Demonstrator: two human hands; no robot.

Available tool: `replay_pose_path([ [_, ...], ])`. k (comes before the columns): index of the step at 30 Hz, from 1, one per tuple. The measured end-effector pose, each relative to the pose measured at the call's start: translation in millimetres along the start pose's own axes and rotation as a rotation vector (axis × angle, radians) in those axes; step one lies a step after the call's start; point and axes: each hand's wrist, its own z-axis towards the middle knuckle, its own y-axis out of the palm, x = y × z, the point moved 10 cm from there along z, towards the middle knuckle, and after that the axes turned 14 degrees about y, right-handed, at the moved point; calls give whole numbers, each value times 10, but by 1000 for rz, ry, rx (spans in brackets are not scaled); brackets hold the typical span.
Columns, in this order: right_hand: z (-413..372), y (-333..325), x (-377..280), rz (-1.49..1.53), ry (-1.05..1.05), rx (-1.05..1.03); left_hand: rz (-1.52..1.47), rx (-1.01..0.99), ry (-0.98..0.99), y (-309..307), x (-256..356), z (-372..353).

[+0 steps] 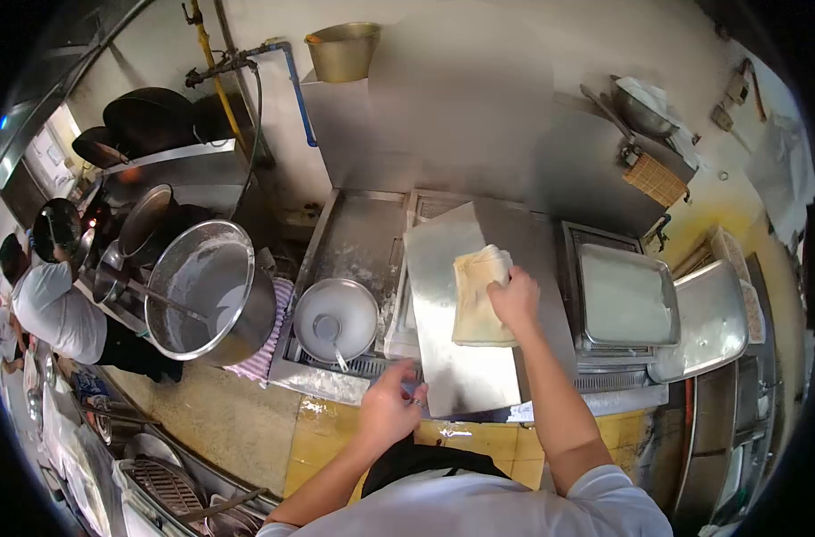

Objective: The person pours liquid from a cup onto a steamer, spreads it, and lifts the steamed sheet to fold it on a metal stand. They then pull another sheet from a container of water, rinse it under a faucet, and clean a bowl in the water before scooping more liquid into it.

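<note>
My right hand (516, 302) is closed on the right edge of a folded, pale yellow cloth (480, 309). The cloth lies flat on a smooth metal sheet (443, 259) that covers part of the steel counter. My left hand (392, 407) hovers near the counter's front edge, left of the sheet. Its fingers are bent but apart, with nothing visible in them. Beyond that hand, on the left, stands a round metal bowl (336, 309) of white liquid with a ladle (329, 331) in it.
A large steel pot (263, 313) with pale liquid stands left, beside a striped cloth (266, 345). Right of the sheet is a rectangular tray (627, 295) of whitish liquid, then another metal tray (707, 313). A person (54, 304) stands at woks far left.
</note>
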Motion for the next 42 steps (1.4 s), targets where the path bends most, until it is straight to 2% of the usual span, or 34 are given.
replay_pose_path([
  [7,796,633,-226,-78,186,-46,-15,-14,-74,-304,-786,545],
  [15,1363,1068,-238,-127,274,-42,-37,-39,-92,-360,-1035,1011],
  [21,1450,1157,-223,-137,334,-49,-57,-81,-120,-249,-1199,1101],
  [28,1435,1216,-177,-170,331,-17,-55,-92,-100,-215,-1214,1202],
  [34,1483,1376,-54,-192,307,-130,-72,-117,-103,-121,-1239,1216],
  [42,1506,1458,-49,-132,281,-165,-78,-136,-15,-5,-949,1341],
])
